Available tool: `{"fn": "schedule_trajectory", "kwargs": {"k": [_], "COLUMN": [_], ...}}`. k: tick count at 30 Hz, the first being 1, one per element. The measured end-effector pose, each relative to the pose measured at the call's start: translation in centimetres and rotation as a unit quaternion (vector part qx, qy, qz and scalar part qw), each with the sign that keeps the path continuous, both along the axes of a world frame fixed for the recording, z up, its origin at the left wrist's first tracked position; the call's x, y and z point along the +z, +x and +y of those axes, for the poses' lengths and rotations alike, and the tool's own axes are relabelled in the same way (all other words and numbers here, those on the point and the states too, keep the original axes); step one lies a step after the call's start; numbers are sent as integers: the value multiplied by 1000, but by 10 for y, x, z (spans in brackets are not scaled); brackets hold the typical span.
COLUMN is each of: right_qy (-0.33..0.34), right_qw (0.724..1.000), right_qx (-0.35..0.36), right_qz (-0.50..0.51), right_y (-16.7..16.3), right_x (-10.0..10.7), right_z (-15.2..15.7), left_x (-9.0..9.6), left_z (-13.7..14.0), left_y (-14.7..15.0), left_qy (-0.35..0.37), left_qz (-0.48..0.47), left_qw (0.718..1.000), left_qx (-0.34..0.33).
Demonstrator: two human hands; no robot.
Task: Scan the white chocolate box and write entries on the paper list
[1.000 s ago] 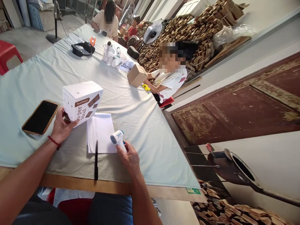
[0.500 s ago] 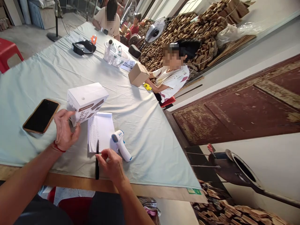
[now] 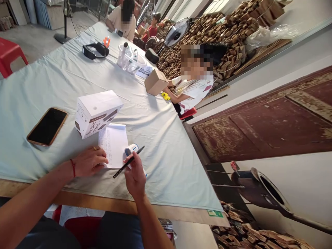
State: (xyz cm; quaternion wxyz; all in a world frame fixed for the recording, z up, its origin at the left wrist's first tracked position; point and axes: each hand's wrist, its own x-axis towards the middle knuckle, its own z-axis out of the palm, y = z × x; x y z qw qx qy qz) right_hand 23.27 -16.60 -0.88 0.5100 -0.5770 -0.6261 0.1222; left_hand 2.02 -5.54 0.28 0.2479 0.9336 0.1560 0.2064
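Note:
In my right hand [image 3: 136,178] is a black pen [image 3: 122,170], gripped between thumb and fingers and slanting with its tip up to the right. Behind that hand lies a white and blue infrared thermometer [image 3: 132,148], mostly covered. My left hand [image 3: 92,162] rests palm down, its fingertips on the lower left edge of a stack of paper sheets [image 3: 118,143]. Handwriting-like lines run down the sheet's left side; the rest looks blank. A white "Super Meal" box [image 3: 97,112] stands just beyond the paper. Left of the box lies a phone [image 3: 47,126] with a dark screen.
Farther along the cloth-covered table [image 3: 166,155] are a black headband-like device [image 3: 95,51] and a white basket [image 3: 131,62] with bottles. Across the table a person holds a cardboard box [image 3: 156,82]; a yellow object [image 3: 165,96] lies beside it. A red stool [image 3: 11,57] stands left.
My left hand has left the white box's side and come down onto the paper's edge. My right hand has shifted right, over the thermometer, and the pen has turned from upright to slanted.

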Motion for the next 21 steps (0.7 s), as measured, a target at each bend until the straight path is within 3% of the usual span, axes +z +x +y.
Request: {"fn": "schedule_trajectory", "kwargs": {"k": [5, 7, 11, 21], "right_qy": [6, -4, -47, -147], "right_qw": [997, 996, 996, 984], "right_qx": [-68, -65, -38, -100], "right_qz": [32, 58, 60, 28], "right_y": [-8, -14, -20, -17], "right_x": [-14, -14, -9, -21], "right_z": [1, 1, 4, 5], "left_x": [2, 2, 2, 1], "left_z": [-1, -1, -1, -1], "left_y": [1, 1, 1, 1], "left_qy": [6, 12, 18, 33], "left_qz": [11, 15, 23, 41], "left_qw": [1000, 1000, 1000, 999], "left_qx": [-6, -9, -7, -10]}}
